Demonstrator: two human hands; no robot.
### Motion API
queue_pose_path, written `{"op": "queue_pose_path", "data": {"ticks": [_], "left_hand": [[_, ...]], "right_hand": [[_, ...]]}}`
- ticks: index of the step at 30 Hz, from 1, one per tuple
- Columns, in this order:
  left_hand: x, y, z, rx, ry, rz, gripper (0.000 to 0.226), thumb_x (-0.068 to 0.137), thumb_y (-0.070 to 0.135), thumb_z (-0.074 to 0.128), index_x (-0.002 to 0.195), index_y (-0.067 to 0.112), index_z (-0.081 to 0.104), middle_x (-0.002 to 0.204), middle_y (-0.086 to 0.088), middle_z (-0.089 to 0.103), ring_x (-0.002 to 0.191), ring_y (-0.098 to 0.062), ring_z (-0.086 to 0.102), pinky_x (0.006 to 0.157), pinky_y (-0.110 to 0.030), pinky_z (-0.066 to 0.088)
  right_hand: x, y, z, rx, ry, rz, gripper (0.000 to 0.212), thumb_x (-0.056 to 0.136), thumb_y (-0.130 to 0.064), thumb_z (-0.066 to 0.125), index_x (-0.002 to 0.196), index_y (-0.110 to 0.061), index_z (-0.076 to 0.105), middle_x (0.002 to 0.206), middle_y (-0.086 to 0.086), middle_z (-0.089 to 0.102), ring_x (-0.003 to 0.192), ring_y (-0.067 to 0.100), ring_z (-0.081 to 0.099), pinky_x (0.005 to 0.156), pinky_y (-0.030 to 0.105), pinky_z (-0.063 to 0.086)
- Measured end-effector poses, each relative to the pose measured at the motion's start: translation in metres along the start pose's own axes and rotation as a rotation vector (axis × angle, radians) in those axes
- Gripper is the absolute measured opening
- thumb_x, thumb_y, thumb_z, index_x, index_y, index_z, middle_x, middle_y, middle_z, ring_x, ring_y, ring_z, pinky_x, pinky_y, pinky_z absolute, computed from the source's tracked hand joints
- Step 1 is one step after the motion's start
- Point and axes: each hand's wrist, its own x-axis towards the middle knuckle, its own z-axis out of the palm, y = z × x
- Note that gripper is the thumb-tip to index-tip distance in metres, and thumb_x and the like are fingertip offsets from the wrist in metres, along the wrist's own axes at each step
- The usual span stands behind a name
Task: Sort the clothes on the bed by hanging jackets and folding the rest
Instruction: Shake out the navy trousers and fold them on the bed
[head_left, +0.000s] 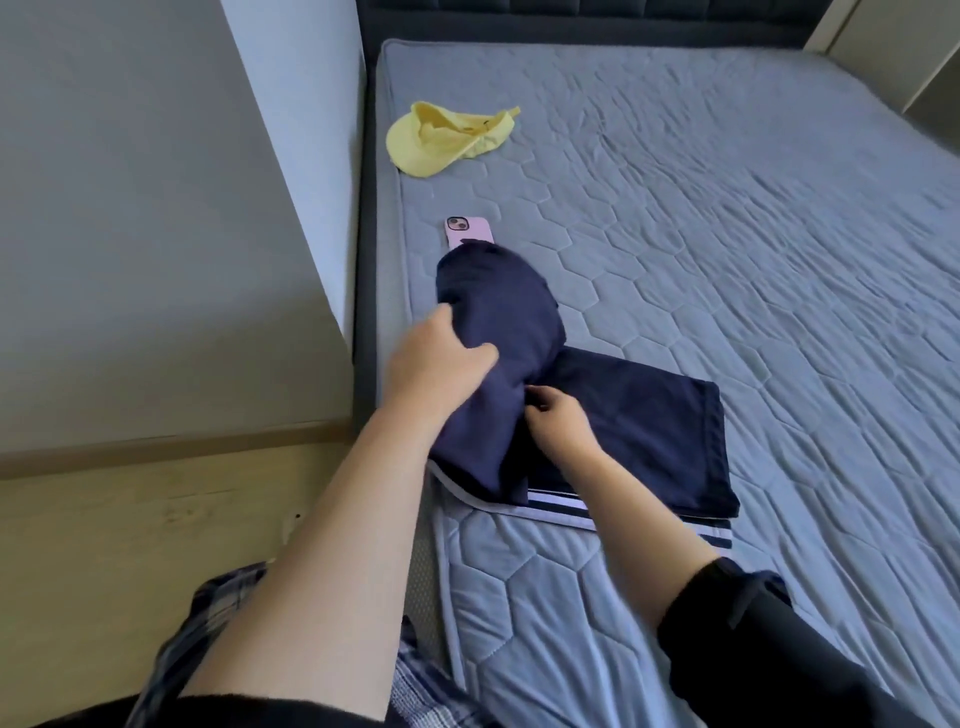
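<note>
- The navy garment (639, 415) lay at the near left corner of the bed (727, 208), half flat and half lifted. To us that read as mid-fold, so it belonged to the fold pile rather than the hangers.
- Our left hand (436, 364) had its fingers (440, 318) curled round a bunched-up part of the cloth and held it above the flat part, probably ready to bring it over.
- Our right hand (561, 428) sat at the crease with its fingers (540, 405) tucked in. As far as we could make out it was pinching the cloth to anchor the fold line, though the fabric hid the tips.
- Both forearms reached forward, the left higher and further out, the right low and close over the flat half.
- The striped hem (558, 502) poked out at the near edge.
- A pink phone (470, 232) lay just beyond the garment, with its near end hidden by the raised cloth, so that was worth watching.
- A yellow cap (441, 143) sat well apart, further up the bed.
</note>
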Motion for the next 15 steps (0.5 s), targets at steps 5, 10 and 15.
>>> {"op": "queue_pose_path", "data": {"ticks": [5,10,15], "left_hand": [[-0.044,0.043,0.038,-0.596,-0.743,0.181,0.03,0.092,0.026,0.061,0.121,0.031,0.056,0.113,0.009,0.063,0.11,-0.007,0.061,0.093,-0.03,0.051],[-0.041,0.021,0.073,-0.376,-0.551,0.177,0.036,0.095,0.021,0.053,0.131,0.023,0.055,0.135,0.003,0.055,0.122,-0.008,0.051,0.105,-0.021,0.035],[-0.045,-0.008,0.11,-0.092,-0.563,0.143,0.068,0.094,0.038,0.053,0.151,0.025,0.019,0.16,-0.006,0.008,0.146,-0.022,0.011,0.117,-0.034,0.013]], "right_hand": [[-0.019,0.033,-0.1,0.682,0.159,0.279,0.022,0.1,-0.024,0.04,0.098,-0.011,0.058,0.08,-0.001,0.064,0.074,0.014,0.059,0.061,0.028,0.046],[-0.021,0.083,-0.152,0.885,0.077,0.333,0.047,0.097,-0.053,0.035,0.099,-0.018,0.067,0.092,0.009,0.067,0.081,0.023,0.064,0.076,0.033,0.047],[-0.018,0.095,-0.14,0.522,0.117,0.384,0.013,0.091,-0.029,0.063,0.094,-0.017,0.065,0.096,0.009,0.072,0.081,0.021,0.069,0.071,0.03,0.053]]}}
